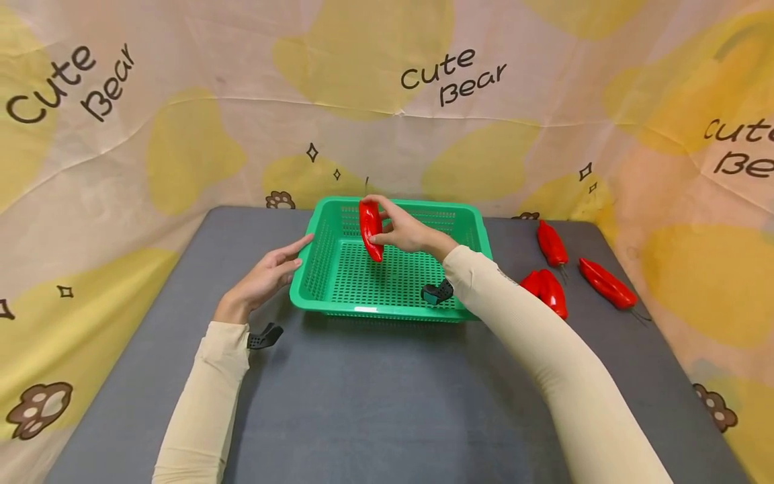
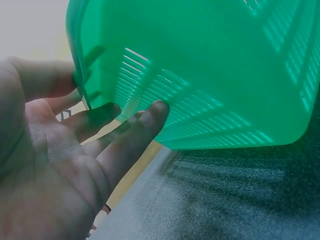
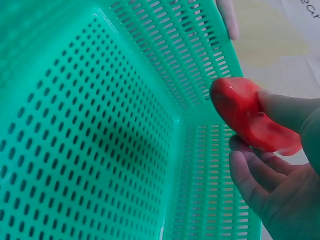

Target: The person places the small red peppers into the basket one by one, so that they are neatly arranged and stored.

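A glossy red chili pepper (image 1: 371,230) with a thin stem hangs over the inside of a green plastic basket (image 1: 387,310). My right hand (image 1: 406,227) pinches this pepper between thumb and fingers. In the right wrist view the pepper (image 3: 240,107) slants in front of the basket's perforated side wall. At the basket's left end, my left hand (image 1: 266,275) grips the rim. The left wrist view has fingers (image 2: 47,80) at the rim and others spread along the slotted outer wall.
On the grey table (image 1: 375,403), right of the basket, lie several more red peppers: one at the back (image 1: 551,243), one farther right (image 1: 607,284), and more (image 1: 551,294) partly behind my right sleeve. A printed cloth (image 1: 363,87) hangs behind and along the sides.
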Action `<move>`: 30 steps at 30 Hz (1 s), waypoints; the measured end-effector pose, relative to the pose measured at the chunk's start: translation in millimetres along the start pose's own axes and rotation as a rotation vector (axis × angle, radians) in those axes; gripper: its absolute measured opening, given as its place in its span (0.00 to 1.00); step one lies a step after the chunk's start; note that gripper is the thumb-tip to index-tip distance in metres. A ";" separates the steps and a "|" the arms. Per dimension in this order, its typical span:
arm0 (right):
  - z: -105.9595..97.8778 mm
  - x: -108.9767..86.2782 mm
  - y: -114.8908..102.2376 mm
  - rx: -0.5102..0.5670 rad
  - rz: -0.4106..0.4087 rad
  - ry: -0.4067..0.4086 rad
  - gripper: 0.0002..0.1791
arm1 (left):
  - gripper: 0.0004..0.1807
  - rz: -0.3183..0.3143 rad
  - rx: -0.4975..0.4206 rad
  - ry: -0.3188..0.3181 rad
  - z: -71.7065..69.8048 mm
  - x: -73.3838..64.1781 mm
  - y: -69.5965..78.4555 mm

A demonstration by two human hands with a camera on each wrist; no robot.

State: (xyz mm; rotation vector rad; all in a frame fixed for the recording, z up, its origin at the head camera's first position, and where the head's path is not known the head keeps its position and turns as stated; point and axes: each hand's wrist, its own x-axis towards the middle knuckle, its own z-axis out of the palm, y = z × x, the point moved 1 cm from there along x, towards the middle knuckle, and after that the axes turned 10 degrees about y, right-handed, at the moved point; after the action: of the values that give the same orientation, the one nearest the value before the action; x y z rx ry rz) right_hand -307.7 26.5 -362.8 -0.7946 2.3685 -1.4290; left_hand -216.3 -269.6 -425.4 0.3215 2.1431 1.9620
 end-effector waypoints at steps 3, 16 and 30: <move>4.8 9.0 -1.7 -0.007 0.007 -0.015 0.39 | 0.32 -0.008 0.001 0.008 -0.8 1.1 0.1; 30.0 27.6 7.7 -0.099 0.067 -0.201 0.39 | 0.32 -0.022 0.004 0.021 -0.1 2.7 2.1; 51.0 34.8 19.4 -0.131 0.246 -0.334 0.35 | 0.31 -0.025 0.091 0.056 -2.1 -2.2 -0.8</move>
State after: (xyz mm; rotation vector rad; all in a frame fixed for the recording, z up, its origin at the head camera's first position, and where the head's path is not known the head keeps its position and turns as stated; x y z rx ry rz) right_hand -317.6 -23.7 -402.4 -0.6828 2.2243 -0.9690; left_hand -214.8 -272.3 -426.0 0.2559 2.2647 1.8855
